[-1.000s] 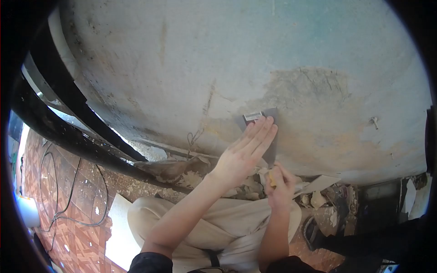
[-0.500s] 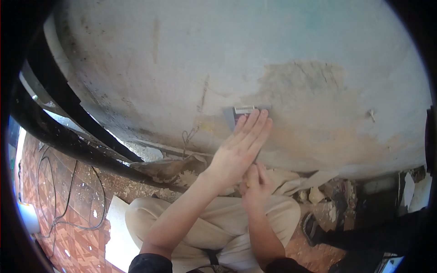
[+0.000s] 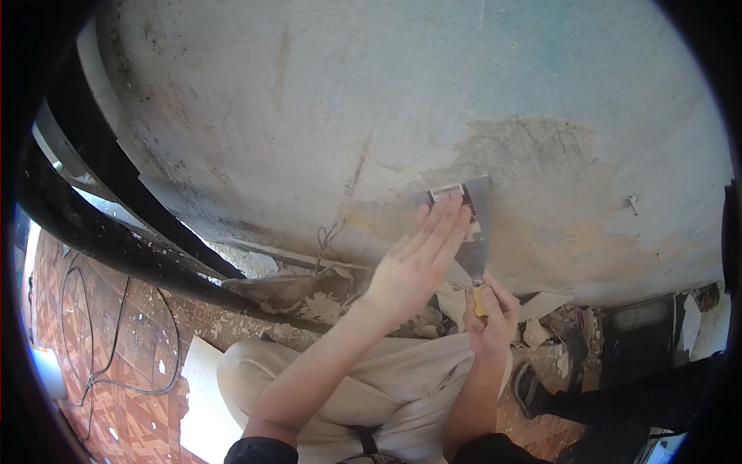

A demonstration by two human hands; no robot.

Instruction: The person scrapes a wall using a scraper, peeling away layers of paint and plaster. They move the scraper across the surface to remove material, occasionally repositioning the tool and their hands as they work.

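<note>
A wide scraper [image 3: 477, 209] with a yellow handle and a label on its blade rests against the wall [image 3: 348, 93]. My right hand [image 3: 493, 315] is wrapped round the handle at the bottom. Fingers stretched out flat, my left hand [image 3: 421, 251] lies on the blade and its label. Just above the blade's edge is a rough grey patch [image 3: 533, 145] where the wall's surface layer is gone. Brownish stained plaster surrounds the blade.
A black curved pipe [image 3: 116, 243] runs along the left. Torn wallpaper and debris [image 3: 537, 329] lie at the wall's foot. A cable [image 3: 93, 332] loops over the patterned floor [image 3: 139, 417]. At the right is another person's shoe [image 3: 525, 390]. A small fixture [image 3: 631, 203] sticks out of the wall.
The scraper has moved right and turned, so more of its blade and handle show. My right hand has shifted right and up with the handle; my left hand moved slightly right.
</note>
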